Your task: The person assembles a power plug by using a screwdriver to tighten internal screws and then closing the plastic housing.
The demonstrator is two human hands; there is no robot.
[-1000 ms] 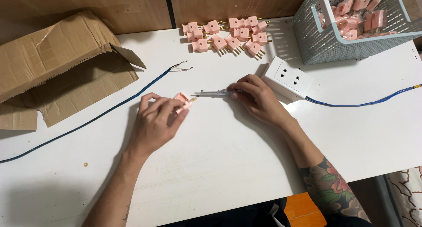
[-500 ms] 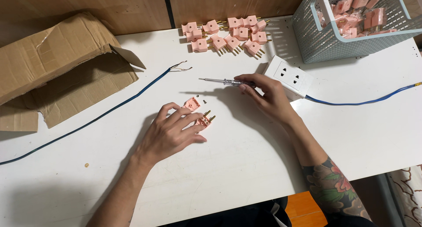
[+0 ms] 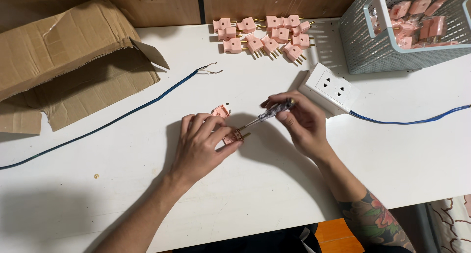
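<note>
Left hand (image 3: 198, 147): pinching the open pink plug (image 3: 234, 136), mid-bench toward the front edge
Right hand (image 3: 299, 123): gripping the screwdriver (image 3: 267, 114), tip at the plug's screw
Plug cover (image 3: 221, 111): lying just behind the left fingers
Advice: press the plug flat, keep the blade square (less risk of slipping), turn slowly

A small assembly workshop: a white worktop (image 3: 122, 194) bearing batches of pink plugs (image 3: 267, 35), a parts basket (image 3: 392, 42) and cardboard box (image 3: 64, 52).

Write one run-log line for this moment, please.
left hand: holds open pink plug | right hand: screwdriver tip at plug | cover: on table
</note>
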